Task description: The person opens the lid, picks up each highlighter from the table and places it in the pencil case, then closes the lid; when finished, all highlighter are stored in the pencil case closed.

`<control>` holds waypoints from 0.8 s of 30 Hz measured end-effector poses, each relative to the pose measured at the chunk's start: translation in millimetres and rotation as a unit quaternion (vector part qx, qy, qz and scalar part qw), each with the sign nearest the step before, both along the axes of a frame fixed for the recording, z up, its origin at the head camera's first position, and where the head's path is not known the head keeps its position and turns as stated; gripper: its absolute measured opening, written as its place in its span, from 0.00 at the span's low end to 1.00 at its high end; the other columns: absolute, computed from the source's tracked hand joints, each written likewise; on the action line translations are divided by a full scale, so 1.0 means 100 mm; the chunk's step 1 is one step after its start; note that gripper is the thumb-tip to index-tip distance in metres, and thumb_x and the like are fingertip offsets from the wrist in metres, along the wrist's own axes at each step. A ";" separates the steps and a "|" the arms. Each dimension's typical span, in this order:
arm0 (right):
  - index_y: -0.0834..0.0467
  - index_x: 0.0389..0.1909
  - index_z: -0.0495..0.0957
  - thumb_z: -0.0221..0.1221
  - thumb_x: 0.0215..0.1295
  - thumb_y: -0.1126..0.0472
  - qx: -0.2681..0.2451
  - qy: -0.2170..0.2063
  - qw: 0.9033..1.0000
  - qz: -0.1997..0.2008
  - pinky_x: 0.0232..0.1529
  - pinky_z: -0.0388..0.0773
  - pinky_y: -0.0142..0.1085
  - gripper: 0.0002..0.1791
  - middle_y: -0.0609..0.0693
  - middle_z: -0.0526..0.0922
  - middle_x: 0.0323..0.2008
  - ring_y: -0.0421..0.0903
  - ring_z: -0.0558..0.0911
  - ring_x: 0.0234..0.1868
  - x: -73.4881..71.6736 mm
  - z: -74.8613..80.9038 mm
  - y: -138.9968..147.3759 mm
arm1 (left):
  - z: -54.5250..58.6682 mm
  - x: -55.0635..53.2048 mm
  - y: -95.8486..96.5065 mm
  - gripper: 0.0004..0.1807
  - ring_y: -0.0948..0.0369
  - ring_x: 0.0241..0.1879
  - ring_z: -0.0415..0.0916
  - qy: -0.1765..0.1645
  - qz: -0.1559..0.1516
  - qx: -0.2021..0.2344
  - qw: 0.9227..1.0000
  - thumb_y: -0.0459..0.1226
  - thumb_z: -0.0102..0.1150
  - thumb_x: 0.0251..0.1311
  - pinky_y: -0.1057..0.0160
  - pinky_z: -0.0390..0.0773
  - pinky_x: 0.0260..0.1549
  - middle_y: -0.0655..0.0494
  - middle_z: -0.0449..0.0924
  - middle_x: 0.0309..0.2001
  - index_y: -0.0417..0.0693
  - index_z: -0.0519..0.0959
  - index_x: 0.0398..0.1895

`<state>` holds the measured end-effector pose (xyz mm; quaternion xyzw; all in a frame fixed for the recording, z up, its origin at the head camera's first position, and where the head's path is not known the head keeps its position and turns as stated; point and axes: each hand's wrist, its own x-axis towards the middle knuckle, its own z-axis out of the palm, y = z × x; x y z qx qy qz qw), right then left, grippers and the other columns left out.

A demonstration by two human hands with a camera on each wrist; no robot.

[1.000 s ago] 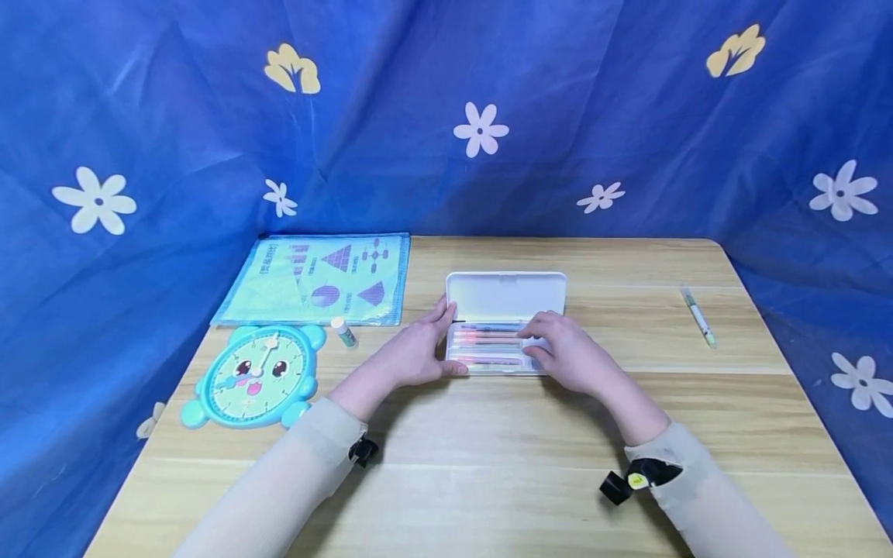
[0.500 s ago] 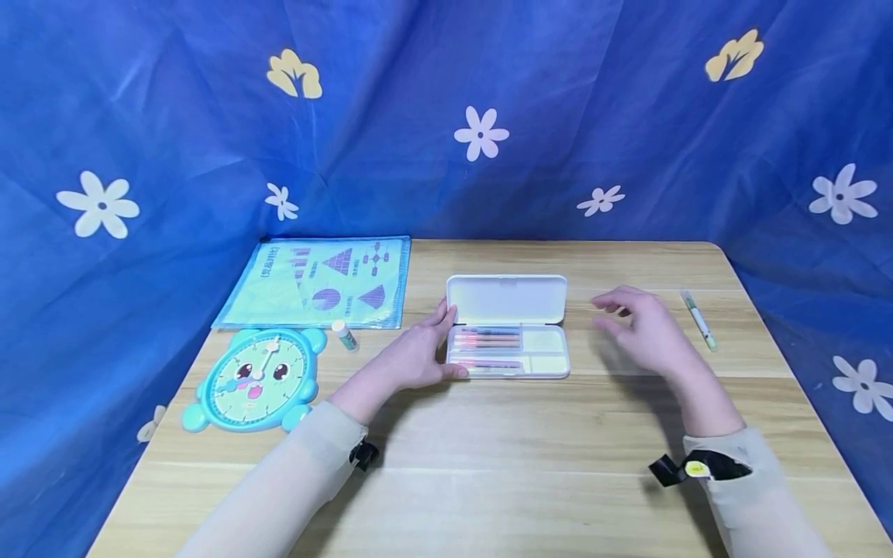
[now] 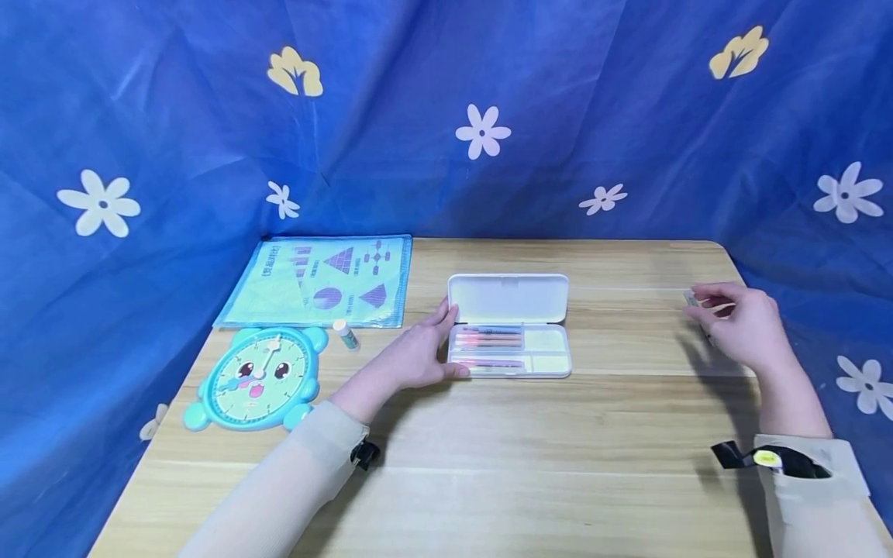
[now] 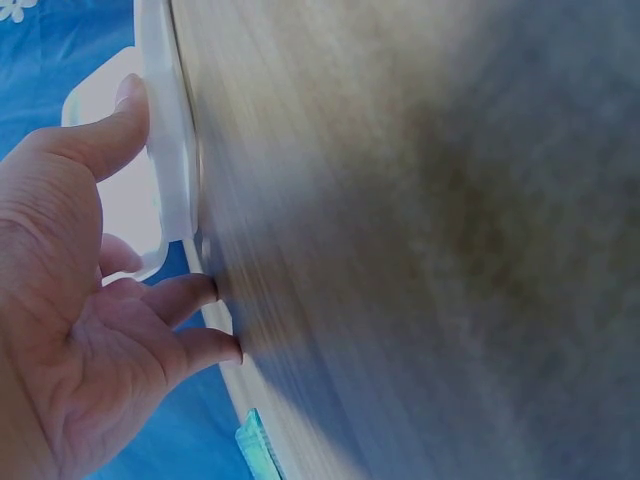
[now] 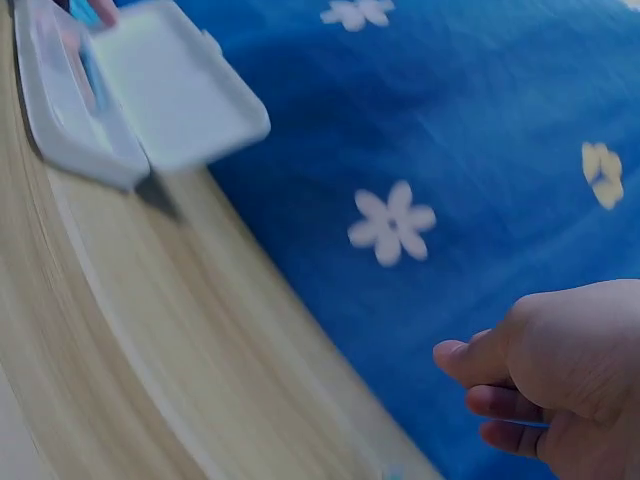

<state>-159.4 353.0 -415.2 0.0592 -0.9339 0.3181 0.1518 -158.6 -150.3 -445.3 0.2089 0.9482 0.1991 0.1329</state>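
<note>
A white pencil case (image 3: 548, 339) lies with its lid (image 3: 508, 298) raised in the head view. Several pens (image 3: 491, 339) lie in its left compartments. My left hand (image 3: 422, 353) grips the case's left end, thumb at the near edge and fingers by the lid; the left wrist view also shows the thumb (image 4: 120, 125) on the case. At the table's right side, my right hand (image 3: 743, 325) is over a slim marker (image 3: 690, 297), mostly hidden behind it. In the right wrist view, the fingers (image 5: 510, 405) are loosely bent with nothing visible between them.
A teal toy clock (image 3: 254, 380) lies at the left of the wooden table (image 3: 516, 465). Beyond it is a blue document pouch (image 3: 317, 283) with printed shapes, and a glue stick (image 3: 345, 334) stands near its corner. A blue flowered cloth (image 3: 391, 170) hangs behind.
My right hand has left the pens in the case and moved right across the table to the marker. The left hand has stayed at the case's left end.
</note>
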 end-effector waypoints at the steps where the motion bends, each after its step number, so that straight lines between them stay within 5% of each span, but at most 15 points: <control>1: 0.68 0.52 0.86 0.71 0.67 0.65 0.003 -0.006 1.000 -0.009 0.31 0.71 0.15 0.16 0.67 0.89 0.44 0.19 0.73 0.31 0.01 -0.02 0.06 | 0.01 0.00 0.00 0.67 0.40 0.79 0.54 0.000 0.000 0.000 1.000 0.63 0.76 0.55 0.47 0.58 0.77 0.46 0.35 0.85 0.46 0.44 0.86; 5: 0.70 0.53 0.85 0.70 0.70 0.62 0.011 -0.037 0.998 -0.042 0.29 0.70 0.16 0.17 0.69 0.88 0.43 0.21 0.73 0.32 0.02 -0.14 0.23 | 0.02 -0.01 0.00 0.67 0.39 0.78 0.55 0.000 -0.002 0.002 1.000 0.62 0.76 0.56 0.46 0.58 0.77 0.44 0.35 0.85 0.45 0.44 0.86; 11: 0.71 0.51 0.84 0.69 0.70 0.60 0.031 -0.081 0.992 -0.087 0.29 0.70 0.27 0.19 0.66 0.88 0.39 0.46 0.81 0.35 0.01 -0.46 0.41 | 0.02 -0.01 0.00 0.68 0.39 0.78 0.54 -0.001 -0.003 0.003 1.000 0.62 0.76 0.55 0.47 0.57 0.77 0.45 0.35 0.84 0.45 0.44 0.86; 14: 0.71 0.47 0.85 0.70 0.69 0.60 0.042 -0.090 0.991 -0.093 0.32 0.69 0.34 0.16 0.63 0.88 0.34 0.43 0.80 0.31 0.01 -0.62 0.48 | 0.03 -0.01 0.01 0.68 0.39 0.78 0.54 -0.004 -0.001 0.001 1.000 0.63 0.76 0.55 0.47 0.57 0.77 0.45 0.35 0.84 0.46 0.44 0.86; 20: 0.71 0.42 0.85 0.68 0.68 0.64 0.039 -0.085 0.991 -0.098 0.47 0.64 0.55 0.12 0.62 0.87 0.30 0.50 0.81 0.30 0.02 -0.72 0.43 | 0.02 0.00 0.01 0.68 0.39 0.79 0.53 -0.008 0.000 0.004 1.000 0.62 0.76 0.56 0.47 0.56 0.77 0.46 0.34 0.84 0.46 0.43 0.86; 24: 0.72 0.41 0.85 0.66 0.67 0.67 0.038 -0.075 0.991 -0.105 0.44 0.66 0.49 0.10 0.62 0.86 0.29 0.53 0.81 0.30 0.02 -0.71 0.37 | 0.01 0.00 0.00 0.67 0.39 0.79 0.53 -0.007 0.000 0.006 1.000 0.62 0.76 0.56 0.47 0.56 0.77 0.46 0.34 0.84 0.46 0.44 0.86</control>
